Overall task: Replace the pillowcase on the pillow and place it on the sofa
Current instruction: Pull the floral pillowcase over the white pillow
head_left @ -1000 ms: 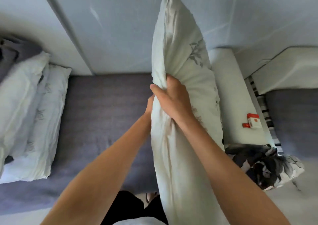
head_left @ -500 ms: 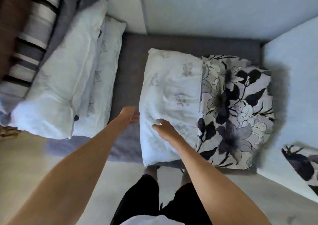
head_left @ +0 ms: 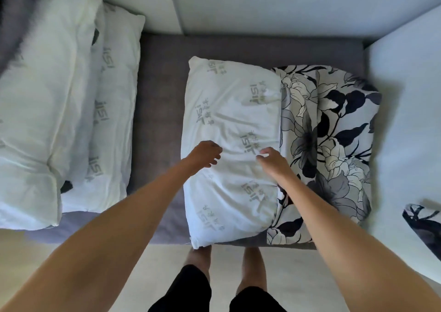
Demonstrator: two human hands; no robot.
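Observation:
A white pillow [head_left: 229, 111] printed with grey logos lies flat on the grey sofa seat [head_left: 160, 78]. Its right end is tucked into a black, grey and cream floral pillowcase [head_left: 334, 132], which covers about a third of it. My left hand [head_left: 205, 153] hovers over the pillow's left-middle with fingers loosely curled, holding nothing. My right hand [head_left: 272, 160] is just above the pillow near the pillowcase's open edge, fingers relaxed. Neither hand grips fabric.
Two more white pillows [head_left: 71, 111] are stacked at the sofa's left end, beside striped grey fabric [head_left: 14, 13]. A pale armrest [head_left: 405, 121] stands on the right with another floral cloth [head_left: 424, 228] on it. My bare feet [head_left: 224, 261] stand on the floor at the sofa's front edge.
One second ago both hands held the pillow upright. It now lies on the sofa, partly in the floral pillowcase, and my left hand has moved from beside it to over it.

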